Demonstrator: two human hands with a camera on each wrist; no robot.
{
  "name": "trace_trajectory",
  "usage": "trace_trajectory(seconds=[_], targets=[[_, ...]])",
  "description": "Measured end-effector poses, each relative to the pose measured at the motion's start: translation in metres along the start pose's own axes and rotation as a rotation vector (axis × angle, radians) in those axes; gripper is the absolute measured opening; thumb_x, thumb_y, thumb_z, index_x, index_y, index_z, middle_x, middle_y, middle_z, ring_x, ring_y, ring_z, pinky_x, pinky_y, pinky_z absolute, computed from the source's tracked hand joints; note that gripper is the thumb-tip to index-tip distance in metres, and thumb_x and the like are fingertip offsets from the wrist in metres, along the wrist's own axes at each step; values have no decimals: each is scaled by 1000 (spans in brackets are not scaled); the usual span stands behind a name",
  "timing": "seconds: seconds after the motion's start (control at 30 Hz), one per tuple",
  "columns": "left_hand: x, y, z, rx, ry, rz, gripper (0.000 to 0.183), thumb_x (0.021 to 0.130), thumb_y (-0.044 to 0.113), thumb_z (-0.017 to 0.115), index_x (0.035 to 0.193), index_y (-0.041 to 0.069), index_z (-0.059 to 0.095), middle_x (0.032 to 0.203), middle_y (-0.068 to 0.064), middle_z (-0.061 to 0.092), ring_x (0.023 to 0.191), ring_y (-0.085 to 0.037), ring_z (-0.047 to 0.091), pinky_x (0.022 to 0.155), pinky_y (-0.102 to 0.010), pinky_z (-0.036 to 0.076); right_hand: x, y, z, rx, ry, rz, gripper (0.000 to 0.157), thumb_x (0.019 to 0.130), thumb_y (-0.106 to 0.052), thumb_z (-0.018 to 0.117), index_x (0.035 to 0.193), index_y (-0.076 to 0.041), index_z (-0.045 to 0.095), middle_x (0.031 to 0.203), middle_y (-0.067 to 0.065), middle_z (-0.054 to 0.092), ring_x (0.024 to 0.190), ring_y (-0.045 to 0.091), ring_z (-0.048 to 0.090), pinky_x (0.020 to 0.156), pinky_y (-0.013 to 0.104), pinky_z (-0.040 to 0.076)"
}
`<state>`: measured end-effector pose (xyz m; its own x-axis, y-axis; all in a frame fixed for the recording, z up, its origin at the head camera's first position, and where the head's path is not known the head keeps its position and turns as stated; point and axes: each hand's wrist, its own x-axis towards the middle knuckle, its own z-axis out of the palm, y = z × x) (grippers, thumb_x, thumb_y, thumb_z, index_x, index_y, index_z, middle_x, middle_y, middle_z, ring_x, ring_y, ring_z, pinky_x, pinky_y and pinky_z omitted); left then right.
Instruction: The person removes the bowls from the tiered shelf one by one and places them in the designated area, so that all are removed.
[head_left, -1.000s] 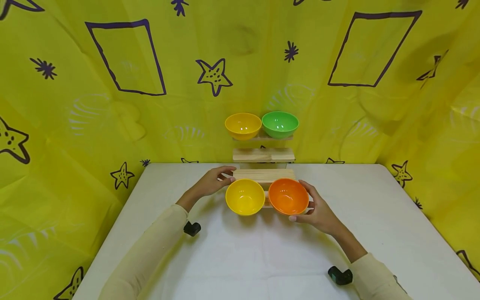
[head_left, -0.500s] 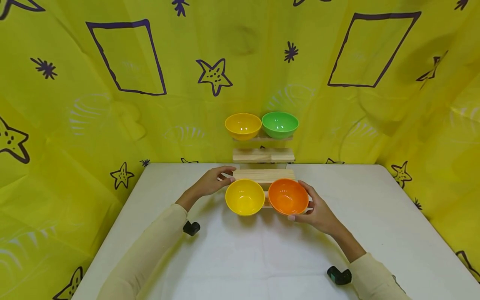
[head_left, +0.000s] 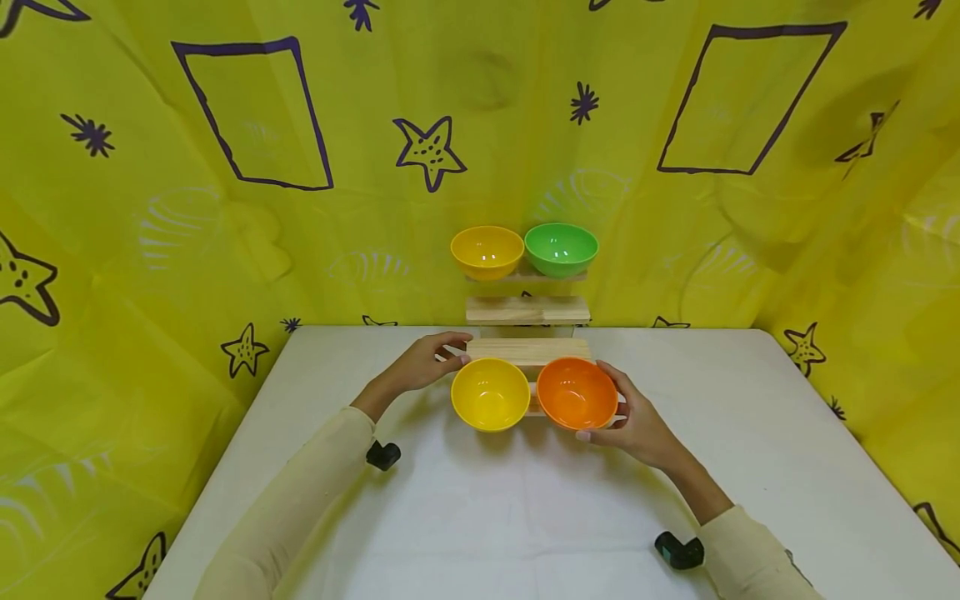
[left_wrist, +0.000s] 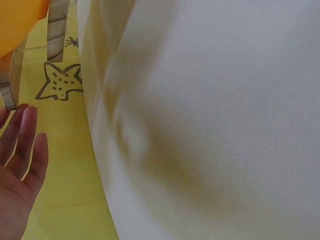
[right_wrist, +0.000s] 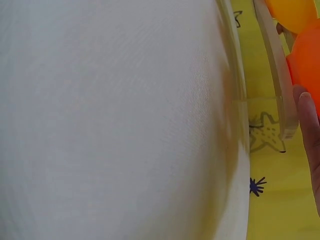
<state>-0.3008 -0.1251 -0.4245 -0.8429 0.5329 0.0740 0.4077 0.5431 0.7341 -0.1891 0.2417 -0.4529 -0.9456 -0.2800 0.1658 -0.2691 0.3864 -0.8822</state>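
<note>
The orange bowl (head_left: pixel 576 392) sits at the right front of a stepped wooden rack (head_left: pixel 527 350). My right hand (head_left: pixel 634 422) holds that bowl by its right side, thumb at the near rim and fingers at the far side. To its left is a yellow bowl (head_left: pixel 491 395), also at the rack's front. My left hand (head_left: pixel 416 364) grips the left end of a rack step between thumb and forefinger; its other fingers (left_wrist: pixel 27 131) extend loosely by the wood in the left wrist view. Only a thumb or finger (right_wrist: pixel 308 120) against the orange bowl shows in the right wrist view.
A darker yellow bowl (head_left: pixel 487 252) and a green bowl (head_left: pixel 561 249) stand side by side on the rack's top step. Small black angular pieces (head_left: pixel 384 456) show beside each forearm. A yellow patterned curtain (head_left: pixel 427 75) hangs behind the white table (head_left: pixel 480 517).
</note>
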Motion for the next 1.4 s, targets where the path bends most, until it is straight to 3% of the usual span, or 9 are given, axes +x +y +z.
trace_trajectory(seconds=[0.5,1.4], targets=[[0,-1,1,10,-2,-22,48,102,30,62,146,14,53,135,-13,62,113,-30,65,91,-40,57,2,0,2,47,-9,-4,101,78,-14,86,158,-9,24,152,23,37,107,43,65,76,28,59],[0,1,-1,-33,-16,-40,48,102,30,62,145,13,53,136,-14,61,115,-30,63,92,-40,56,1,1,-1,9,-2,18,98,79,-15,87,156,-9,26,149,24,38,101,36,68,77,25,59]])
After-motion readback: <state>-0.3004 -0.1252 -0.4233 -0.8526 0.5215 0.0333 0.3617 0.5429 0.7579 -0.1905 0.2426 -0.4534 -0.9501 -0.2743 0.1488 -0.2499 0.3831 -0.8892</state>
